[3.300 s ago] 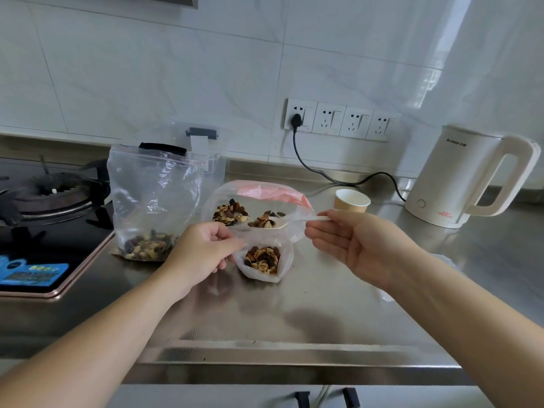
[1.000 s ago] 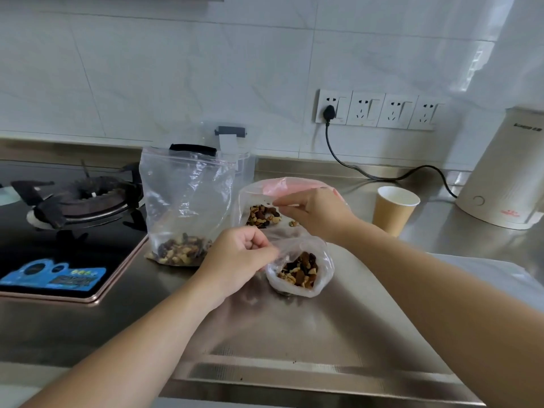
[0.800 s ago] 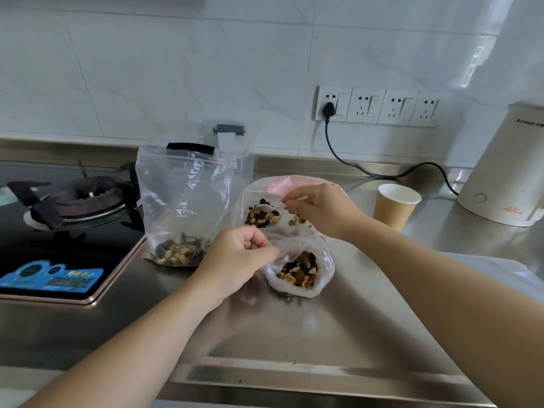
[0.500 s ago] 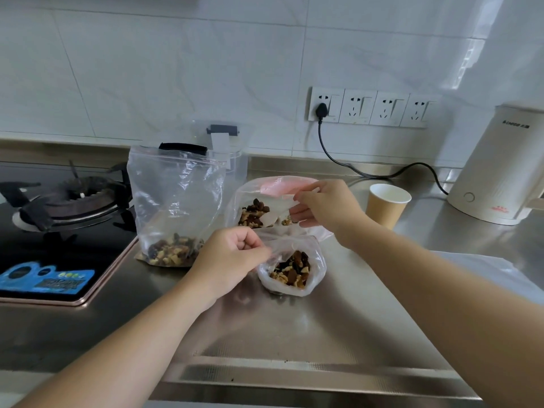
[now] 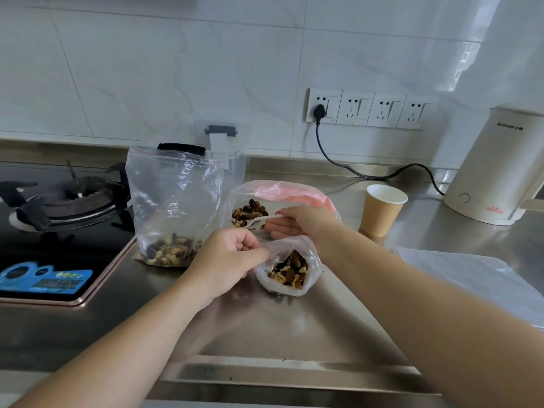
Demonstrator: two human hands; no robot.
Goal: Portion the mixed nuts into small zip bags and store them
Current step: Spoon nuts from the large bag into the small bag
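Head view showed left hand (image 5: 228, 256) pinching the limp small zip bag (image 5: 290, 267) at its rim (best hold), right hand (image 5: 297, 223) gripping a spoon (image 5: 259, 220).

The kettle (image 5: 500, 169) ran off the right edge, its handle mostly cut away; the clear container (image 5: 232, 154) stood half-hidden behind the large bag (image 5: 173, 201).

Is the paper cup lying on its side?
No, the paper cup stands upright, mouth up, on the counter beside the kettle.
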